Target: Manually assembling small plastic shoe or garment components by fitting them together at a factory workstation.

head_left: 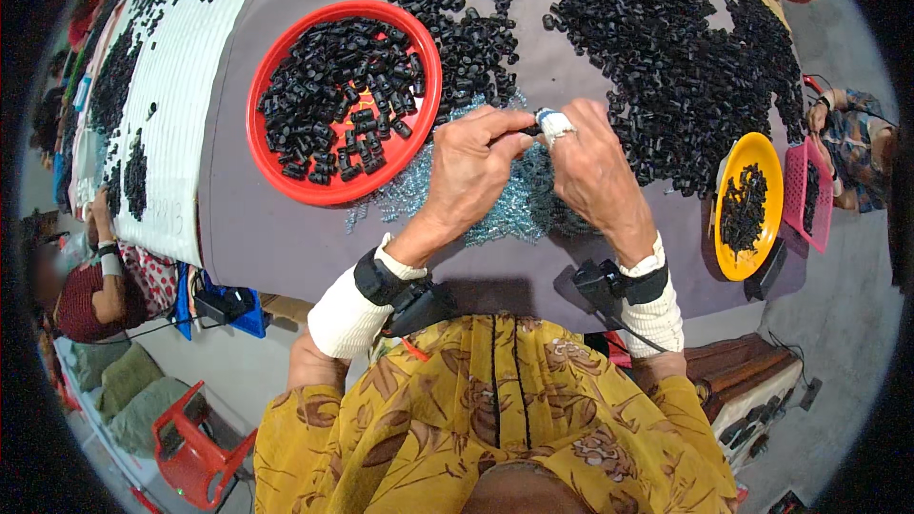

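Over a heap of small silvery-blue metal springs (409,192), my two hands meet. The thumb and forefinger of my left hand (466,167) pinch a small black plastic piece (536,128). My right hand (598,176) is closed against the same piece from the other side, its fingers curled and partly hidden; white and blue tape wraps one finger. Just left of my hands stands a round red tray (257,124) with many short black plastic cylinders (367,105) in it. A broad spread of loose black pieces (657,57) covers the table beyond.
A yellow tray (776,181) of thin black parts stands at the table's right edge, beside a pink basket (819,219). Co-workers' hands show at far right (821,114) and far left (100,214). A white-covered table (205,67) adjoins on the left. A red chair (195,457) stands lower left.
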Motion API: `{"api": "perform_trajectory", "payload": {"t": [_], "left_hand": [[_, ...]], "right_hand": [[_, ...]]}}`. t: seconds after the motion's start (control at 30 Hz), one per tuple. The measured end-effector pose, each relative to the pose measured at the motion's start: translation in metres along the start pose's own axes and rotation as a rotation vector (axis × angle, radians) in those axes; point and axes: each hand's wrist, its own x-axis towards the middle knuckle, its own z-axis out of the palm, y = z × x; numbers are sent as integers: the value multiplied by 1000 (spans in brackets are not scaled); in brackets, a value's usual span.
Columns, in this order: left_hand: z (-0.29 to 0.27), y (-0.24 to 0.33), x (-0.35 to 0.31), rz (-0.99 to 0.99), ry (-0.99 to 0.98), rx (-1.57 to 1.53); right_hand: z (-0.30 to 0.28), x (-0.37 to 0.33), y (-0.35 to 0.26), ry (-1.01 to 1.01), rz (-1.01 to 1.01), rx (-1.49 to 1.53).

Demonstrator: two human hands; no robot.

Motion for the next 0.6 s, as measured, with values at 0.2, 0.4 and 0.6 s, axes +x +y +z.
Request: {"api": "perform_trajectory", "payload": {"t": [0.2, 0.4, 0.6], "left_hand": [[1, 1, 4, -177, -41, -300], [-3, 2, 6, -383, -40, -556], [1, 8, 7, -417, -62, -710]], "right_hand": [[-9, 5, 9, -7, 18, 100], [-18, 10, 7, 86, 81, 78], [-11, 15, 6, 56, 32, -39]]}}
